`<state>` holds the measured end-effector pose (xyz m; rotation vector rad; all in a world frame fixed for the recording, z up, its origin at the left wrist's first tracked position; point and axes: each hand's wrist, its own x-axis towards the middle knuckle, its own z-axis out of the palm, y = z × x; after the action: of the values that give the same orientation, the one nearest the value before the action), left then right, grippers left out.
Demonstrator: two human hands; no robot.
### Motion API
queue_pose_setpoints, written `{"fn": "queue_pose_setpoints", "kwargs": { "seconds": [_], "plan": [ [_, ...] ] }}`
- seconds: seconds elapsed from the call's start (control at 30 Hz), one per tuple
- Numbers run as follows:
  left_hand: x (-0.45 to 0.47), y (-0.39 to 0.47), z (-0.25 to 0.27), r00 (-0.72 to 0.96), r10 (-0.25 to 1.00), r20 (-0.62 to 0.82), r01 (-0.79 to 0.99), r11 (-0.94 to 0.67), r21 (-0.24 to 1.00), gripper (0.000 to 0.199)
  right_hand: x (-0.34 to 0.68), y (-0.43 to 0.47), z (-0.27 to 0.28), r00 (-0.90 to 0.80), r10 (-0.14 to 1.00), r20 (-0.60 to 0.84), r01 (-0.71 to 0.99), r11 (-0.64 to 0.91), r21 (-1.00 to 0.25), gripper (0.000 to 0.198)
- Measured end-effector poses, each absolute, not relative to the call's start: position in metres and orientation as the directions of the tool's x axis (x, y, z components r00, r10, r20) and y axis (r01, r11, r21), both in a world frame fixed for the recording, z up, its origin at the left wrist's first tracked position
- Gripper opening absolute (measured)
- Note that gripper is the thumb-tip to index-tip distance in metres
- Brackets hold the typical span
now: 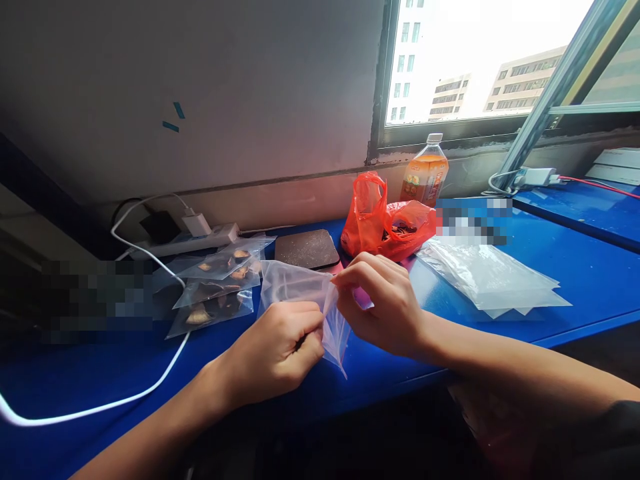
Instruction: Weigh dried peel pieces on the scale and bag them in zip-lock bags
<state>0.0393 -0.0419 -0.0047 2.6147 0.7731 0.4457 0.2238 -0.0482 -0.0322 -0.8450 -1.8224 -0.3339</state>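
Between my two hands hangs a clear plastic bag [295, 283], just above the blue table's front part. My left hand [287, 343] is closed on the bag's near side, its fingers curled inward. With thumb and forefinger my right hand [380, 300] pinches the bag's edge on the right. No contents show in the bag. To the left lie several filled clear bags [215, 313] with brownish and dark pieces inside. Behind the held bag sits a flat dark square slab [307, 249]. A red plastic carrier bag [367, 220], its mouth open on dark pieces, stands beyond my right hand.
A stack of flat clear bags [493, 277] lies at right. Behind the red bag stands a bottle of orange drink [426, 175]. A power strip [225, 235] with plugs runs along the wall, and a white cable [165, 380] loops across the table's left side.
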Motion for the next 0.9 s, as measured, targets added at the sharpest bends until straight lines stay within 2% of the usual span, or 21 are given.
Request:
{"fn": "queue_pose_setpoints", "kwargs": {
  "seconds": [0.17, 0.23, 0.3, 0.37, 0.47, 0.73, 0.9],
  "plan": [
    [0.033, -0.039, -0.002, 0.803, 0.537, 0.26, 0.416, -0.816, 0.401, 0.025, 0.225, -0.048, -0.033, -0.225, 0.418, 0.88, 0.618, 0.76, -0.203, 0.014],
    [0.029, -0.035, 0.001, 0.734, 0.537, 0.416, 0.421, -0.84, 0.342, 0.02, 0.225, -0.049, -0.033, -0.237, 0.406, 0.883, 0.566, 0.796, -0.214, 0.016],
    [0.025, -0.031, 0.002, 0.622, 0.499, 0.603, 0.467, -0.855, 0.226, 0.012, 0.224, -0.052, -0.032, -0.253, 0.382, 0.889, 0.503, 0.837, -0.216, 0.018],
    [0.024, -0.028, 0.001, 0.577, 0.424, 0.698, 0.506, -0.856, 0.102, 0.019, 0.224, -0.055, -0.03, -0.281, 0.363, 0.888, 0.434, 0.874, -0.22, 0.019],
    [0.027, -0.028, -0.004, 0.651, 0.358, 0.67, 0.461, -0.887, 0.026, 0.025, 0.224, -0.057, -0.027, -0.295, 0.33, 0.897, 0.354, 0.909, -0.218, 0.019],
    [0.031, -0.031, -0.008, 0.681, 0.403, 0.611, 0.451, -0.889, 0.083, 0.017, 0.226, -0.054, -0.025, -0.256, 0.316, 0.913, 0.343, 0.913, -0.22, 0.015],
    [0.03, -0.031, -0.006, 0.678, 0.431, 0.595, 0.456, -0.882, 0.119, 0.011, 0.226, -0.053, -0.026, -0.225, 0.344, 0.912, 0.297, 0.915, -0.272, 0.015]
  ]
}}
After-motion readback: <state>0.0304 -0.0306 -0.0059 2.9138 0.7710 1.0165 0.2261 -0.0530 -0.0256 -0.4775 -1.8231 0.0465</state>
